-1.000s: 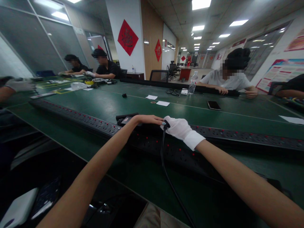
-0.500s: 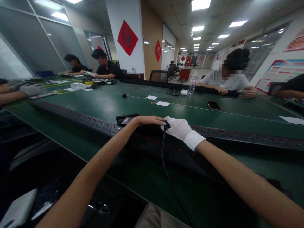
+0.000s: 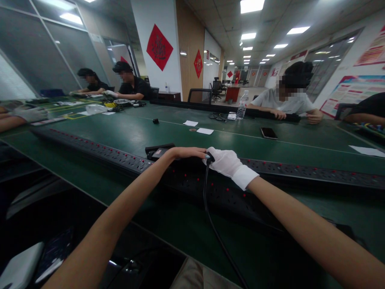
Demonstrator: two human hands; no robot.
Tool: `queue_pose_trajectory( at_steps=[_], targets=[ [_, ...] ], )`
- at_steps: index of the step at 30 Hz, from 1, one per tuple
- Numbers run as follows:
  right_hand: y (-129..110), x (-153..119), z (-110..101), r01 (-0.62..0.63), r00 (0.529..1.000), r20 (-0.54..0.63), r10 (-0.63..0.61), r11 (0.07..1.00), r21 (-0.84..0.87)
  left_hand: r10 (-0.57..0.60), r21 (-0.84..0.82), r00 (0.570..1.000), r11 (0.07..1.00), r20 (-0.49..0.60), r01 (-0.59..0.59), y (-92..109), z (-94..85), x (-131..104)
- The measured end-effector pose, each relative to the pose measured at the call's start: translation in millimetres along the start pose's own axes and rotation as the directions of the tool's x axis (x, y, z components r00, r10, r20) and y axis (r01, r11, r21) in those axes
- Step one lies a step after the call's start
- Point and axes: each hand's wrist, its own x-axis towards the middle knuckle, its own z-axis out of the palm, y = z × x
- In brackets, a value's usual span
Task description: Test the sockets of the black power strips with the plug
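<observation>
My gloved right hand (image 3: 222, 160) is closed around the cord end (image 3: 210, 158), just in front of me at twelve o'clock, above the near power strip (image 3: 189, 184); my bare left hand (image 3: 189, 152) stretches flat from nine o'clock, fingertips touching that end, though with the thumb hidden I cannot tell whether it pinches anything. The cord (image 3: 205, 192) drops from it at six o'clock, bending toward five; if it snags at the table edge or my lap, I think its pull could twist the end out of my fingers; the glove's fabric might slip on smooth plastic too, and leaning too hard on the strip could make it skid.

Counting, with my hands as the dial's centre: one cord, one cord end, one near strip showing six red dots; more strip behind, one stretch (image 3: 99, 148) toward nine o'clock and one (image 3: 300, 170) toward three, perhaps joined behind my hands, I cannot tell; one labelled black thing (image 3: 159, 153) at nine; two small paper slips (image 3: 205, 131) between eleven and twelve; one bottle (image 3: 242, 106) at one; one phone (image 3: 268, 133) past two.
</observation>
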Motion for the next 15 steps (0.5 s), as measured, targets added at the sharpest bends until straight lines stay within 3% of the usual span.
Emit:
queue_pose_trajectory(
  at_steps=[15],
  targets=[
    [1,0,1,0.004,1.0,-0.005,-0.004,1.0,0.007,0.025,-0.04,1.0,0.999,0.014,-0.025,10,1.4,-2]
  ],
)
